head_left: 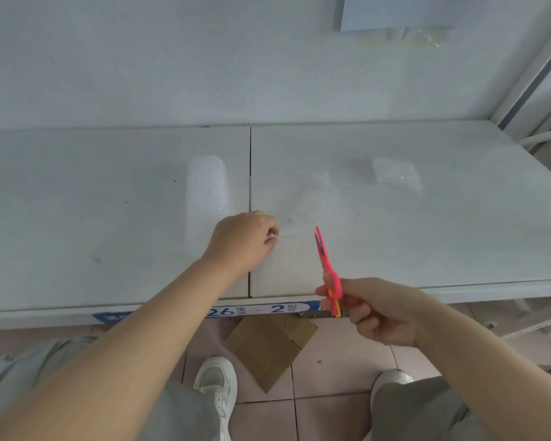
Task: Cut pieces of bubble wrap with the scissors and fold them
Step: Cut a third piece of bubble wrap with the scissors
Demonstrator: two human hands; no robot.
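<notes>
Cutting well from here, I judge, means opening the blades wide before they meet the film, keeping the sheet taut against the pinch, bringing the scissors in from the right close beside that pinch, and running one straight cut rather than nibbles, since thin wrap tends to bunch in half-closed blades. Nearest, over the front edge of the bench point(458, 243), the right hand point(385, 313) has its fingers curled round the handles of the pink scissors point(326, 268). Their long axis runs front to back, tips pointing to the back edge and leaning a little left. The blades are almost together, with only a sliver of gap at the tips, and they look clear of the film. Just inside the front edge, at the seam between the two panels, the left hand point(242, 240) pinches the near corner of the sheet point(312, 198) between thumb and curled fingers. The sheet, clear and faint, spreads from that pinch away over the right panel toward the middle; its outline is too pale to give it an axis. Left of the seam lies the roll point(207, 192), its long axis front to back, roughly parallel to the scissors. Whether the sheet is joined to it I cannot tell. Farther right and nearer the back edge, a small folded piece point(395, 173) lies flat, well apart from both hands.
</notes>
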